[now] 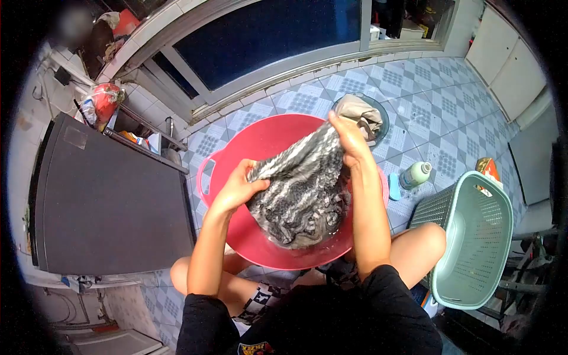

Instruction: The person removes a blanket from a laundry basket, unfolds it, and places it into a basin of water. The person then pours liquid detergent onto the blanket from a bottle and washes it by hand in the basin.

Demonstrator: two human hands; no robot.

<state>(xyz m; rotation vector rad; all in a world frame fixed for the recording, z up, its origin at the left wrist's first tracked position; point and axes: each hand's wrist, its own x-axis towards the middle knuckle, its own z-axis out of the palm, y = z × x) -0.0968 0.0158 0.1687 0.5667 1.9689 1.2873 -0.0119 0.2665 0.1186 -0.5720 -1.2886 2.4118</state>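
Observation:
A wet black, grey and white patterned cloth is stretched between my two hands over a red plastic tub. My left hand grips its left edge, thumb on top. On the right, my right hand pinches the raised upper corner, above the tub's far right rim. The cloth's lower part lies bunched in the tub, where a little water shows at the bottom. Whether this is a garment or a towel I cannot tell.
Behind the tub a glass basin holds beige cloth. Right of the tub are a pale green bottle, a blue brush-like item and a green laundry basket. A dark cabinet-like block stands left.

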